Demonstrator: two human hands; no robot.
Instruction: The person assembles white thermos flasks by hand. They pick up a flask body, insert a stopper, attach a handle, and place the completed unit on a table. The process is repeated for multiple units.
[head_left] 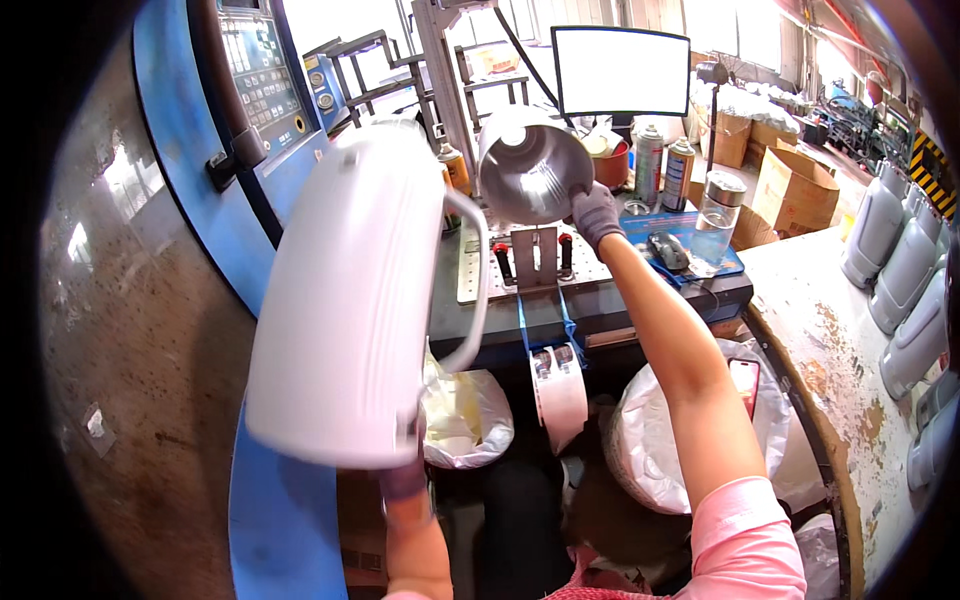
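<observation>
A large pale jug-shaped housing with a loop handle (pixel 345 300) fills the left of the view, smeared by motion. My left hand (pixel 405 478), in a dark glove, is closed on its lower end, with the fingers mostly hidden behind it. Farther off, my right hand (pixel 597 212), in a grey glove, grips the right rim of a shiny hollow metal cylinder (pixel 535 175). The cylinder's mouth faces me, above a perforated metal plate (pixel 480 270) with an upright bracket (pixel 535 255) and two red-tipped clamps (pixel 503 262).
A blue machine panel (pixel 265 100) stands left. Behind the bench are a monitor (pixel 620 70), spray cans (pixel 678 172), a glass bottle (pixel 715 220) and a mouse (pixel 668 250). Several grey jug housings (pixel 905 270) line the right table. Lined bins (pixel 650 440) sit below.
</observation>
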